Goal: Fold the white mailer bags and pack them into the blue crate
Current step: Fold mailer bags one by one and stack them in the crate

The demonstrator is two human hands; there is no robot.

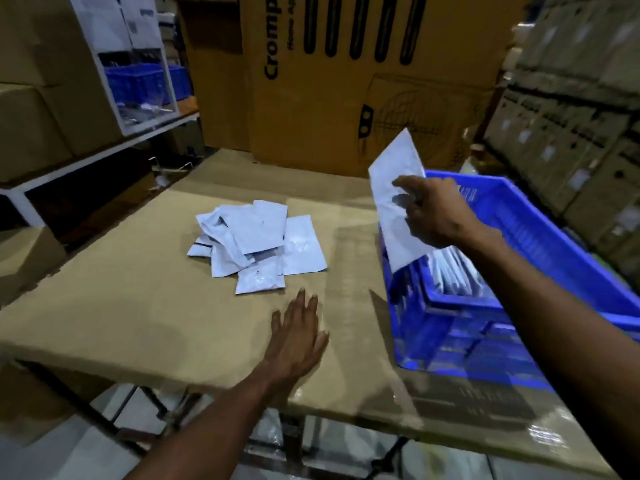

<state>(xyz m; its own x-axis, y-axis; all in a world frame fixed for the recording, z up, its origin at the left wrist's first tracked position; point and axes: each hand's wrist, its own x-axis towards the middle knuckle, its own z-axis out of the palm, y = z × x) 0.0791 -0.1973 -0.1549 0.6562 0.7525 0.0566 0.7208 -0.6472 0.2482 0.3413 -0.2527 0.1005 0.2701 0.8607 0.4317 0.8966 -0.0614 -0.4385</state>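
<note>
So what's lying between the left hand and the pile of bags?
Nothing: in the head view only a bare strip of cardboard tabletop separates the left hand, open and flat, from the pile of bags.

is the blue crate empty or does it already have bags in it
Not empty: white bags stand packed inside the blue crate, and the right hand holds another mailer bag over it.

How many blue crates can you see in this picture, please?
2: one crate on the table's right side, where the right hand lowers a mailer bag; another crate on the back-left shelf. Others may be hidden.
</note>
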